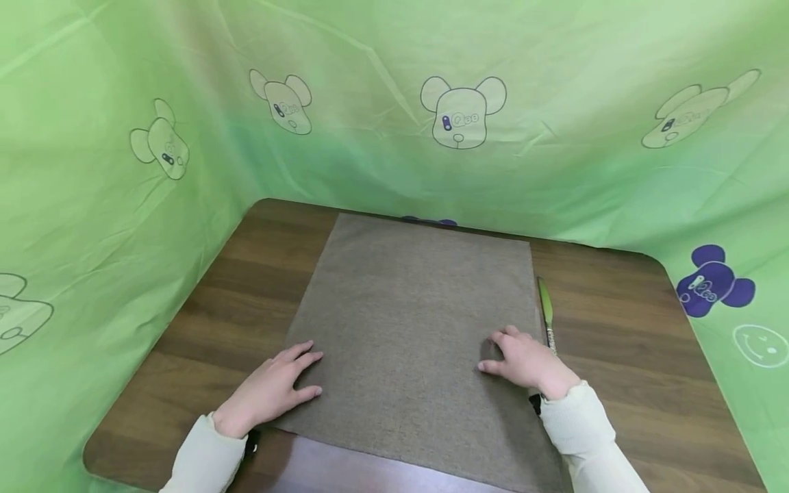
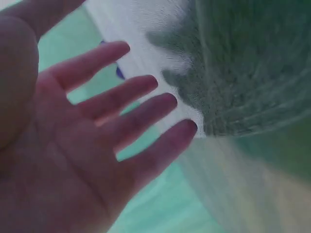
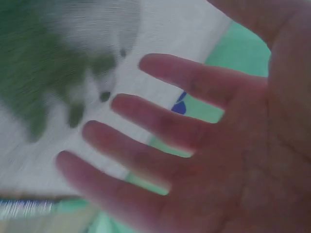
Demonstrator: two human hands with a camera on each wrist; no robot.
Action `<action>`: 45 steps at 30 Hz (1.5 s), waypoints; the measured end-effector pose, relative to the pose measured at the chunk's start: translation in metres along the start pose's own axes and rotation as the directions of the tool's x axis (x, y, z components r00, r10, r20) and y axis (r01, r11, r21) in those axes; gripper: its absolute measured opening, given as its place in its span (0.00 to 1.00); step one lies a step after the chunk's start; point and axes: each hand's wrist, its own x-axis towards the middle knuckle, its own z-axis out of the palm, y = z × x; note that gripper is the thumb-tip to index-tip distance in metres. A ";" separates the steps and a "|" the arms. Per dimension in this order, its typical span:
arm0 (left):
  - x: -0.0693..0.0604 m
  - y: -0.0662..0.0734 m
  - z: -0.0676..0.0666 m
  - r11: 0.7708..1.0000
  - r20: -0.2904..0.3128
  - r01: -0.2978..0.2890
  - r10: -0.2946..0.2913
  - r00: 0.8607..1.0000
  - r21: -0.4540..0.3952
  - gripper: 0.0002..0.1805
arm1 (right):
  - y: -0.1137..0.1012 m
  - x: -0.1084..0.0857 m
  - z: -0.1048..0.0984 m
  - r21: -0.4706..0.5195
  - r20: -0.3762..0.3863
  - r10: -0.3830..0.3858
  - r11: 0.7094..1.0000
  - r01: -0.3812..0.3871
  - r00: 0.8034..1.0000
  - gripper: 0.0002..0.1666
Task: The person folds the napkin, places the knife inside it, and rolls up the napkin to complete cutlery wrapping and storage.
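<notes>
A grey-brown cloth [image 1: 407,329] lies flat on the wooden table, its front edge reaching the table's front. Over its left edge is my left hand [image 1: 271,392], fingers spread and relaxed, holding nothing. My right hand [image 1: 530,359] is over the right part of the cloth, thumb and fingers apart with nothing between them. Both wrist views show spread fingers of the left hand [image 2: 112,126] and right hand [image 3: 194,131], with cloth [image 2: 141,29] beyond them. Whether the fingertips touch the cloth, I cannot tell.
A knife with a green blade [image 1: 546,301] lies just right of the cloth, its handle partly hidden by my right hand. The brown wooden table [image 1: 622,329] extends on both sides. Green curtains [image 1: 370,103] with bear-head drawings stand behind and beside it.
</notes>
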 end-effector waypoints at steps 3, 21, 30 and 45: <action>-0.013 0.002 0.000 0.989 -0.150 0.138 -0.144 0.978 -0.048 0.25 | 0.000 0.019 -0.001 0.078 -0.054 -0.041 0.996 0.045 0.998 0.32; -0.067 0.003 0.020 0.730 -0.160 0.595 -0.667 0.727 -0.336 0.28 | 0.000 0.111 0.014 0.211 -0.067 0.150 0.968 -0.133 0.986 0.50; -0.067 0.013 0.029 0.738 -0.250 0.610 -0.673 0.696 -0.289 0.27 | -0.005 0.122 0.012 0.149 0.136 0.195 0.965 -0.215 0.971 0.57; -0.058 0.012 0.021 0.694 -0.163 0.637 -0.709 0.686 -0.334 0.14 | -0.007 0.127 0.008 0.121 0.233 0.228 0.958 -0.261 0.945 0.58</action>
